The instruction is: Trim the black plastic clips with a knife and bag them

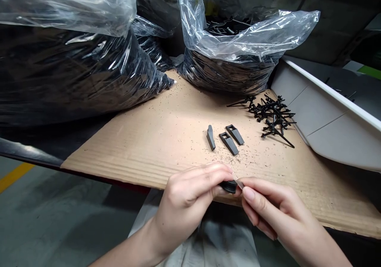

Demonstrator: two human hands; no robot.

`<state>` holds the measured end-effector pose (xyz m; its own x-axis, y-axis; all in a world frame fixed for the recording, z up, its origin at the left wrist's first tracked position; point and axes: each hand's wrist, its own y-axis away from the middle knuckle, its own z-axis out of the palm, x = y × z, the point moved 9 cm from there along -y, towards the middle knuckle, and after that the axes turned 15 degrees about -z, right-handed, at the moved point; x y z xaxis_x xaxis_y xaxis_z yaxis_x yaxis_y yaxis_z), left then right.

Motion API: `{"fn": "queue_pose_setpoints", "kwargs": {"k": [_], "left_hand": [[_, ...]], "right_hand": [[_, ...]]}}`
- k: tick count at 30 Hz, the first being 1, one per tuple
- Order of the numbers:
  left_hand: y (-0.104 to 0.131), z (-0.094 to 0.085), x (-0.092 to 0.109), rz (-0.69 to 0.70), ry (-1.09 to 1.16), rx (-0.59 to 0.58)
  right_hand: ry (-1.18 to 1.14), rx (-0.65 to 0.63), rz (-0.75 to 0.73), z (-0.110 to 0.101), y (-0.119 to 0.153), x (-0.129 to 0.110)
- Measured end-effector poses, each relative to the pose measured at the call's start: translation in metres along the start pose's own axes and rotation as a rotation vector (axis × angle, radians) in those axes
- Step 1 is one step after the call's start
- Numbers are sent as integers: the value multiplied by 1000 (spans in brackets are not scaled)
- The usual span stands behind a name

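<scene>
Near the front edge of the cardboard, my left hand (193,191) is closed round a small black plastic part (228,186), most of it hidden by the fingers. My right hand (276,207) pinches a thin, flat metal blade (239,184), its tip against the end of the black part. Just beyond the hands lie three dark, tapered plastic pieces: one on its side (210,138), and two with a square opening at one end, a nearer piece (229,143) and a farther piece (235,134).
Black sprue trees (274,112) lie heaped at right on the cardboard sheet (143,140), beside a grey plastic bin (333,108). A full plastic bag (74,68) stands left; an opened bag (229,68) of black parts stands behind. Dark shavings dot the cardboard.
</scene>
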<state>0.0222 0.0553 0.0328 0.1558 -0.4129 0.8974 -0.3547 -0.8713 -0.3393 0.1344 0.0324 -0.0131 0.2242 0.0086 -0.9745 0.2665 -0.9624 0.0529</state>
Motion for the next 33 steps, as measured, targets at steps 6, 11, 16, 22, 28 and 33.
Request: {"fn": "queue_pose_setpoints", "kwargs": {"k": [6,11,16,22,28,33], "left_hand": [[-6,5,-7,-207,168,-152],[-7,4,-11,-280,179,-111],[-9,0,-15,-333,126,-40],[-9,0,-17,-344,92,-25],[-7,-1,-19,-362,113,-25],[-7,1,-25,-398,119,-40]], "right_hand": [[-335,-168,98,8,-5,7],[-451,-160,135,17,-1,7],[-374,-96,86,20,6,3],[109,552,-213,-31,22,-17],[394,664,-482,-16,26,-43],[475,778,-448,-14,37,-45]]}}
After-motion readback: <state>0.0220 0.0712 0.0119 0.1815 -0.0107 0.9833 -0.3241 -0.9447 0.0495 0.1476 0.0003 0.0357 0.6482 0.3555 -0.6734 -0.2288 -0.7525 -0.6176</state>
